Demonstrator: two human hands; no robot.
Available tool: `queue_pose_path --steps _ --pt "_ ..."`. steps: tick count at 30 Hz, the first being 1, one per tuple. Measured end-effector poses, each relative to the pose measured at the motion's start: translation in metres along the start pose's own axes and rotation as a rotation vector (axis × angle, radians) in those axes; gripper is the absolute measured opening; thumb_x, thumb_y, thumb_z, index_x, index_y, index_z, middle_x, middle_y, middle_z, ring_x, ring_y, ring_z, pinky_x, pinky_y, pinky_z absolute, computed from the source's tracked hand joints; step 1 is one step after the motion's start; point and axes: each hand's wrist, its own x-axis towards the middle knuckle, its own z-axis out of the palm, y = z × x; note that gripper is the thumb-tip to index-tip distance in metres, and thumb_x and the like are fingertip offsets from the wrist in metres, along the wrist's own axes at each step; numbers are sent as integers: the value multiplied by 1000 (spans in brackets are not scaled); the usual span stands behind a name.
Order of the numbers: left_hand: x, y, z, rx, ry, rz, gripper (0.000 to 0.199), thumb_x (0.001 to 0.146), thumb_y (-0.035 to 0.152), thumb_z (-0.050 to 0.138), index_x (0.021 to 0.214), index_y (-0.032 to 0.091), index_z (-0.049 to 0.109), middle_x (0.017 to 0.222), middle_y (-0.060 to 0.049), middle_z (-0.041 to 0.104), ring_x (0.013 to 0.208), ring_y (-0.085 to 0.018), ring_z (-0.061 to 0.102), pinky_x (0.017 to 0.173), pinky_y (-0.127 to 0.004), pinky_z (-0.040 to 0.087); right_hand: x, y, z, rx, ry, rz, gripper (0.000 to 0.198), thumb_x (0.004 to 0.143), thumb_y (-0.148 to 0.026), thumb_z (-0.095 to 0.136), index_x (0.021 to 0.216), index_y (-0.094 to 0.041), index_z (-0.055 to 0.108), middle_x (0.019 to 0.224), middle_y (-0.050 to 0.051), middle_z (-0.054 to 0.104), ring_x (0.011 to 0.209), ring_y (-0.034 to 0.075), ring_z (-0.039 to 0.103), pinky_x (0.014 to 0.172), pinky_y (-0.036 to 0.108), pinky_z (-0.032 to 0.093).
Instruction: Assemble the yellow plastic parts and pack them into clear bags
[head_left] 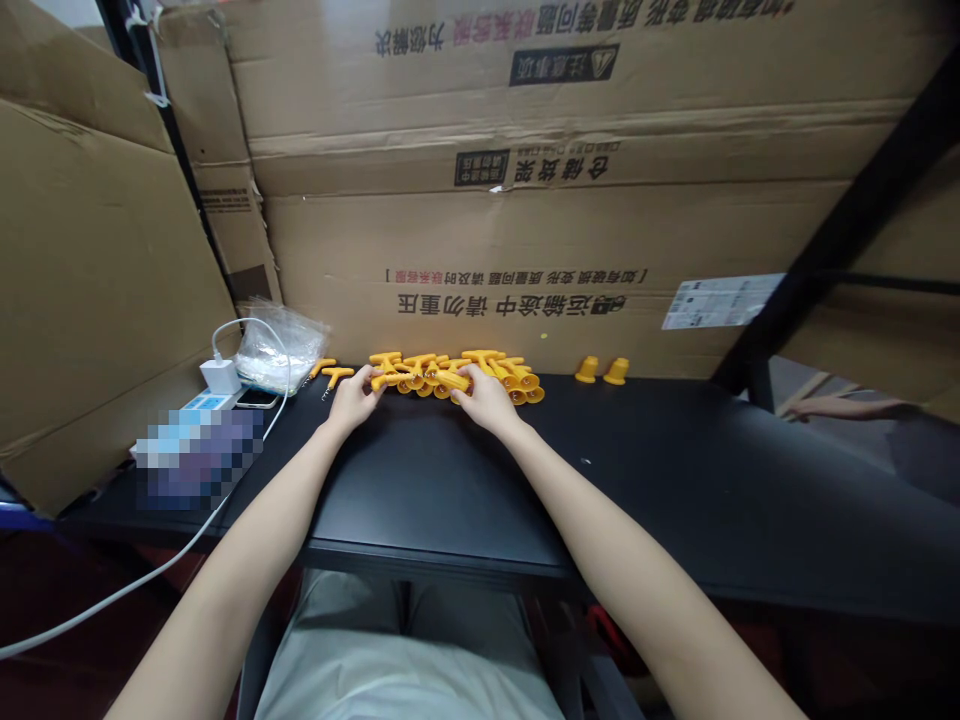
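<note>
Left hand (pixel 355 400) is pinching an orange handle (pixel 390 380), right hand (pixel 486 398) an orange piece (pixel 453 381); both are looking light, stiff, best gripped mid-length.

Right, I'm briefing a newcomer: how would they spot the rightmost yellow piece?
Find the black table, then its back edge along the printed cardboard. Right of the yellow pile, two flared yellow pieces stand apart; it's the one farther right.
</note>
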Motion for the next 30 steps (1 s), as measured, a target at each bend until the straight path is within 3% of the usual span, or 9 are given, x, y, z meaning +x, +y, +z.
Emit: queue_pose_path --steps 9,14,20,25,30 --pt "-6 16 0 -41 -130 55 40 80 44 58 113 21 57 78 0 66 56 -12 58 62 -23 47 -3 -7 3 106 24 -366 25 78 -15 54 103 -18 58 106 11 65 98 25 61 88 41 46" --pt "-6 21 -2 -103 -225 31 40 89 41 40 122 23 54 70 2 64 54 -13 60 64 -24 48 -3 -7 1 128 45 -387 28 80 -15 52 107 -19 58 109 12 64 105 26 59 90 43 46" --pt "-6 17 -3 100 -259 78 42 82 31 52 122 23 55 57 4 58 50 -15 57 63 -25 46 -3 -4 2 162 42 -414 26 80 -14 53 105 -18 59 108 12 64 105 25 59 92 42 46" --pt "-7 19 -3 333 -202 97 34 77 32 60 111 28 58 64 2 60 59 -17 59 61 -23 42 -2 -2 6 229 -6 -390 29 79 -17 57 108 -16 59 110 12 64 103 24 61 88 40 49" --pt "-6 19 -1 363 -174 92 27 79 31 60 106 28 59 71 0 64 63 -19 61 61 -23 41 -2 -3 8 261 -19 -395 29 78 -18 60 107 -15 60 109 12 65 99 23 62 87 39 49"
